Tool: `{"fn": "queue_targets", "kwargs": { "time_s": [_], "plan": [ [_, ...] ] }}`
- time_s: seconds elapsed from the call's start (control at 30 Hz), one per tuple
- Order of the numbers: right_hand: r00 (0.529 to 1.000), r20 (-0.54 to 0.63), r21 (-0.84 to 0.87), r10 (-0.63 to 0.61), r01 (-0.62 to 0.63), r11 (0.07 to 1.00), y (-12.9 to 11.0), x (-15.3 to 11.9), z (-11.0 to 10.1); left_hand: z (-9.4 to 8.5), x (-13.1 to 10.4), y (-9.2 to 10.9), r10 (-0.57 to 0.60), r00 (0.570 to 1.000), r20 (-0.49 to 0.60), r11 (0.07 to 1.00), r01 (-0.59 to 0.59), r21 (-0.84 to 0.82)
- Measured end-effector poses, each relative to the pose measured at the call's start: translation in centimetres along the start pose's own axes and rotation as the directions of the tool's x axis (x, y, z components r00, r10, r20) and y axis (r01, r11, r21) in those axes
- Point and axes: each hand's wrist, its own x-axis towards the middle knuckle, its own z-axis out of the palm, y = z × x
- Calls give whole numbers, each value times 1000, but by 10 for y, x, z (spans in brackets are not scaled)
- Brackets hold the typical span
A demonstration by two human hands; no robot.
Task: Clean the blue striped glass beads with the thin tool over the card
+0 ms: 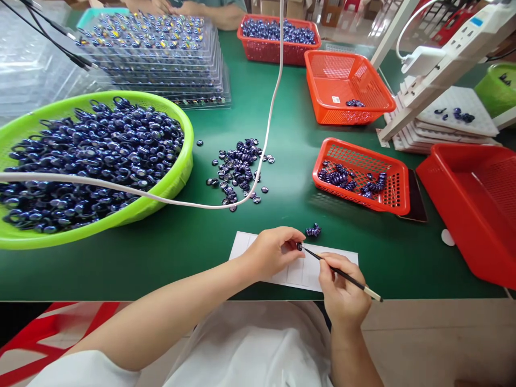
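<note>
My left hand (278, 250) pinches a small shiny dark blue part (299, 246) between thumb and fingertips, above a white sheet of paper (298, 274). Held like a pen in my right hand (345, 290) is a thin black brush (350, 278) with a pale rear end. Its tip meets the small part or lies right beside it; which of these I cannot tell. Just beyond my fingers, a short cluster of similar parts (313, 230) rests on the green table. Farther off lies a loose pile of such parts (239, 164).
A green basket (186, 156) heaped with dark blue looped pieces stands left, stacked clear trays (223, 88) behind it. Red baskets (397, 201) stand right and back. A white cable (266, 140) hangs across the table (193, 274). Another person's forearm (223, 17) is at the far edge.
</note>
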Motion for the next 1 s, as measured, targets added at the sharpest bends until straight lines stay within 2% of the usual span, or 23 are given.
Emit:
{"fn": "queue_targets", "kwargs": {
  "time_s": [0.2,0.37,0.47,0.57,0.63,0.7,0.83,0.9,1.0],
  "plan": [
    [999,36,-11,11,-11,1000,-2,1,0,0,0,-1,-1,1000,-5,1000,1,-4],
    [995,89,-22,-53,55,998,-4,3,-1,-1,0,-1,2,1000,1,1000,-2,-3],
    [975,162,-67,-150,163,984,-4,5,-4,-1,0,-2,6,1000,-5,1000,-6,5],
    [915,245,-129,-320,358,925,-4,4,-6,0,0,-2,6,1000,-11,1000,-6,-5],
    [894,257,-156,-367,413,897,-3,3,-6,0,0,-2,5,1000,-19,1000,-6,-14],
    [919,220,-173,-329,368,913,-3,1,-6,0,0,-2,5,1000,-29,1000,-6,-28],
    [986,69,-72,-151,156,985,-3,-1,-5,-1,-1,-1,-12,1000,-29,999,10,-49],
    [996,36,24,-76,76,997,-2,-1,-4,-1,-1,0,-15,1000,-23,999,14,-49],
    [998,57,83,-22,17,996,-2,-1,-4,-2,-1,0,-7,1000,-14,998,6,-56]
  ]
}}
